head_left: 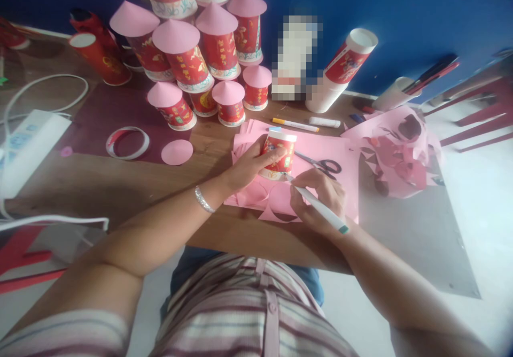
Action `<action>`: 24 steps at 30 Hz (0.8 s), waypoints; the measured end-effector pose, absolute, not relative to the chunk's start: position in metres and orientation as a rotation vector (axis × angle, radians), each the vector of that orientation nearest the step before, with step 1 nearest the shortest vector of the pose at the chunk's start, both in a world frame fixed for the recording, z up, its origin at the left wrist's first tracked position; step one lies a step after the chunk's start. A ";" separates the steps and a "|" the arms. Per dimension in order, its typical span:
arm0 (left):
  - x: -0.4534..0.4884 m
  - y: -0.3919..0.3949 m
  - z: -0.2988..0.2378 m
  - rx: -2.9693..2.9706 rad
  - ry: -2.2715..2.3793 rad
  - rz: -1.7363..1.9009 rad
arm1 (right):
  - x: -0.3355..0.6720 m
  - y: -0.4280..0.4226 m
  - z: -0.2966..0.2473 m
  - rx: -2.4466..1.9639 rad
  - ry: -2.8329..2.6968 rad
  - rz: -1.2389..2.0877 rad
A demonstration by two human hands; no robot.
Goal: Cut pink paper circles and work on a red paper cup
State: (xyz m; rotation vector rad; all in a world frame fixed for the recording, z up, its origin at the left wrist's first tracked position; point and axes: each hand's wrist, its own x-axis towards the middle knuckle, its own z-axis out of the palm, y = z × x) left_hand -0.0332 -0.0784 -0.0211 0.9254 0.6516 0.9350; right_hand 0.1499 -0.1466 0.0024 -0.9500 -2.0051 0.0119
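My left hand point(256, 164) is wrapped around a small red paper cup point(282, 148) with white bands at both ends. Between the fingers and thumb of my right hand point(320, 199) is a white marker pen point(320, 207) with a green end. Its tip meets the cup's lower white band, where some coloured marks show. Beneath both hands lie pink paper sheets point(332, 186) with round cut-outs. Dark-handled scissors point(326, 165) rest on the paper just behind the cup, partly hidden by it.
Several red cups with pink cone tops point(182, 52) stand at the back left. Two markers point(295, 125) lie behind the paper. Pink scraps point(404, 148) and a pen cup point(395, 94) are right. A pink disc point(177, 152), white ring point(127, 143) and power strip point(34, 148) are left.
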 end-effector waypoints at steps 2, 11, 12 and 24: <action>-0.033 -0.078 -0.021 0.921 0.645 0.934 | 0.150 -0.147 0.002 -0.949 -2.003 0.009; -0.033 -0.078 -0.021 0.950 0.675 0.931 | 0.149 -0.146 0.002 -0.957 -2.007 -0.005; -0.033 -0.079 -0.021 0.945 0.671 0.934 | 0.150 -0.146 0.002 -0.958 -2.002 -0.008; -0.033 -0.078 -0.024 0.945 0.661 0.931 | 0.149 -0.146 0.004 -0.832 -2.036 0.031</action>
